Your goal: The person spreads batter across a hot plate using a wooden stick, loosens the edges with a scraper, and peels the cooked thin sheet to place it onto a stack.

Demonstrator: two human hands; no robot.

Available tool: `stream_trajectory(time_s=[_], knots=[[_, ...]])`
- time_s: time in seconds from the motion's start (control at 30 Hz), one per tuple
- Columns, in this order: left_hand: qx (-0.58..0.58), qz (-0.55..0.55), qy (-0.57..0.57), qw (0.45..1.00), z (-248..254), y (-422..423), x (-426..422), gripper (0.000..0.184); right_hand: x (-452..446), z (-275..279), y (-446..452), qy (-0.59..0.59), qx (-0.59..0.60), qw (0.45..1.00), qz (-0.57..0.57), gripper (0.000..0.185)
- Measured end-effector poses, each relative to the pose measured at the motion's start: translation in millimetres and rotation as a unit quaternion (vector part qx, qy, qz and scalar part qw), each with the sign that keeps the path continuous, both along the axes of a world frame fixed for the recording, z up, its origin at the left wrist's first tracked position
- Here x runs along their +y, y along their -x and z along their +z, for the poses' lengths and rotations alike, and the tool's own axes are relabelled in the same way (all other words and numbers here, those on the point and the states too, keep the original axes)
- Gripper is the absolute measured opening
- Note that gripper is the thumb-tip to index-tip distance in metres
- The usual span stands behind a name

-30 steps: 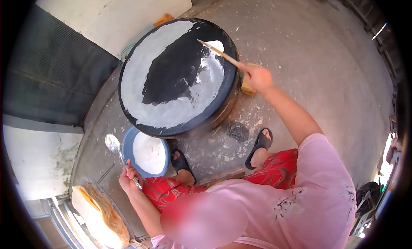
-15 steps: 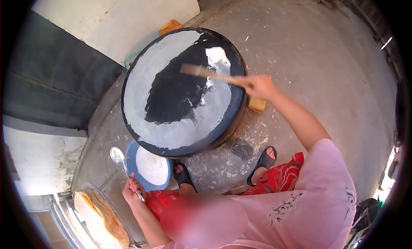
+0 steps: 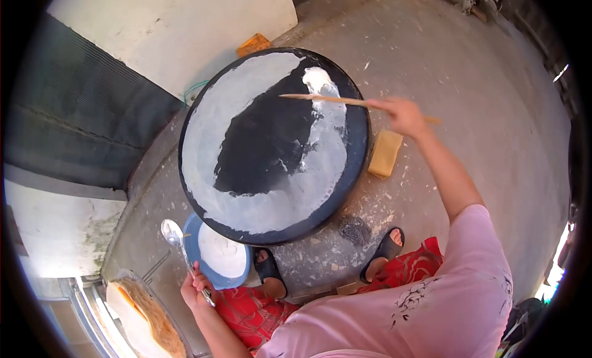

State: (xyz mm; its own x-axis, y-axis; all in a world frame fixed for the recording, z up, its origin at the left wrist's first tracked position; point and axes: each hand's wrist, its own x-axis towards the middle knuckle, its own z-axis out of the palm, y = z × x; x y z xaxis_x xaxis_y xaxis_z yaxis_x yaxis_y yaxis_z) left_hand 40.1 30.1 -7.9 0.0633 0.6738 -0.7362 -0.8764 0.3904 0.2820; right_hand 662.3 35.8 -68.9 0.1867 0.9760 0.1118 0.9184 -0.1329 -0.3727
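A large round black griddle carries a broad ring of thin white batter around its bare dark middle. A thicker white lump of batter lies near its far right side. My right hand grips a flat wooden spatula over the griddle's right side, its blade seen nearly edge-on near the lump. My left hand is closed around the handle of a metal ladle, its bowl whitish, beside a blue basin of white batter. Whether the blade touches the batter I cannot tell.
Yellow blocks stand by the griddle, one at its right and another behind. A stack of thin flatbread-like sheets lies at lower left. My sandalled feet are close to the griddle's near edge, by a dark scrubber-like pad.
The spatula has turned from showing its flat face to nearly edge-on, and my right hand has shifted right. The view has moved a little. My left hand still holds the ladle by the basin.
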Motion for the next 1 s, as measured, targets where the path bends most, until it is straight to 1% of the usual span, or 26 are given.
stream_trajectory(time_s=[0.03, 0.1, 0.17, 0.23, 0.3, 0.33, 0.37, 0.43, 0.47, 0.5, 0.53, 0.57, 0.6, 0.63, 0.7, 0.77, 0.8, 0.83, 0.87, 0.9, 0.93, 0.97, 1.0], knots=[[0.015, -0.013, -0.01, 1.0, 0, 0, 0, 0.039, 3, -6, -13, -0.002, -0.001, 1.0, 0.001, 0.055], [0.017, -0.009, -0.009, 1.0, 4, -5, 2, 0.038, 19, -25, -36, -0.036, -0.09, 0.993, -0.063, 0.062], [0.017, -0.002, -0.009, 1.0, 4, -10, 5, 0.037, 66, -27, -12, -0.068, -0.147, 0.985, -0.063, 0.059], [-0.013, -0.001, 0.0, 1.0, 5, -14, 7, 0.037, 119, -27, 22, -0.034, -0.108, 0.989, -0.095, 0.052], [-0.015, 0.001, 0.0, 1.0, 7, -18, 6, 0.037, 128, 6, 57, 0.019, -0.027, 0.996, -0.084, 0.046], [-0.018, 0.002, 0.003, 1.0, 8, -18, 4, 0.037, 128, 1, 53, 0.008, 0.015, 0.997, -0.074, 0.043], [-0.022, 0.002, 0.002, 1.0, 8, -18, 2, 0.037, 118, 2, 49, 0.007, 0.011, 0.997, -0.073, 0.043], [-0.02, -0.009, 0.0, 1.0, 9, -16, -1, 0.036, 87, 7, 50, 0.014, 0.056, 0.979, -0.198, 0.039], [-0.026, -0.011, 0.0, 1.0, 8, -15, -1, 0.036, 75, 10, 56, 0.012, 0.05, 0.979, -0.199, 0.039], [-0.018, -0.009, -0.006, 1.0, 7, -13, -1, 0.036, 63, 13, 63, 0.04, 0.153, 0.97, -0.183, 0.036], [-0.008, -0.008, -0.01, 1.0, 8, -12, -2, 0.036, 54, 16, 66, 0.068, 0.256, 0.95, -0.165, 0.035], [-0.011, -0.011, -0.01, 1.0, 8, -11, -3, 0.036, 50, 6, 63, 0.067, 0.254, 0.95, -0.168, 0.035], [-0.012, -0.015, -0.011, 1.0, 8, -11, -3, 0.036, 52, -12, 56, 0.007, 0.227, 0.951, -0.212, 0.034], [-0.012, -0.018, -0.013, 1.0, 9, -10, -3, 0.035, 53, -15, 57, -0.054, 0.199, 0.945, -0.253, 0.033], [-0.012, -0.02, -0.014, 1.0, 11, -10, -6, 0.035, 52, -20, 80, -0.073, 0.163, 0.966, -0.19, 0.032], [-0.013, -0.018, -0.013, 1.0, 10, -7, -10, 0.035, 59, -19, 105, 0.006, 0.266, 0.949, -0.172, 0.032], [-0.033, -0.019, -0.017, 0.999, 10, -4, -12, 0.035, 53, 24, 121, 0.087, 0.374, 0.902, -0.198, 0.031], [-0.053, -0.02, -0.024, 0.998, 11, -1, -13, 0.035, 56, 14, 117, 0.085, 0.373, 0.903, -0.196, 0.031], [-0.054, -0.017, -0.026, 0.998, 11, 1, -14, 0.035, 65, -7, 105, 0.03, 0.33, 0.918, -0.219, 0.031], [-0.055, -0.023, -0.032, 0.998, 9, 4, -16, 0.035, 68, -6, 107, -0.025, 0.285, 0.928, -0.24, 0.03], [-0.054, -0.03, -0.036, 0.997, 9, 7, -18, 0.035, 68, -6, 110, -0.02, 0.313, 0.919, -0.237, 0.031], [-0.054, -0.026, -0.037, 0.997, 9, 9, -20, 0.035, 70, -9, 119, -0.019, 0.313, 0.92, -0.234, 0.031], [-0.052, -0.019, -0.035, 0.998, 10, 10, -20, 0.035, 75, -11, 135, 0.008, 0.308, 0.926, -0.22, 0.03]])
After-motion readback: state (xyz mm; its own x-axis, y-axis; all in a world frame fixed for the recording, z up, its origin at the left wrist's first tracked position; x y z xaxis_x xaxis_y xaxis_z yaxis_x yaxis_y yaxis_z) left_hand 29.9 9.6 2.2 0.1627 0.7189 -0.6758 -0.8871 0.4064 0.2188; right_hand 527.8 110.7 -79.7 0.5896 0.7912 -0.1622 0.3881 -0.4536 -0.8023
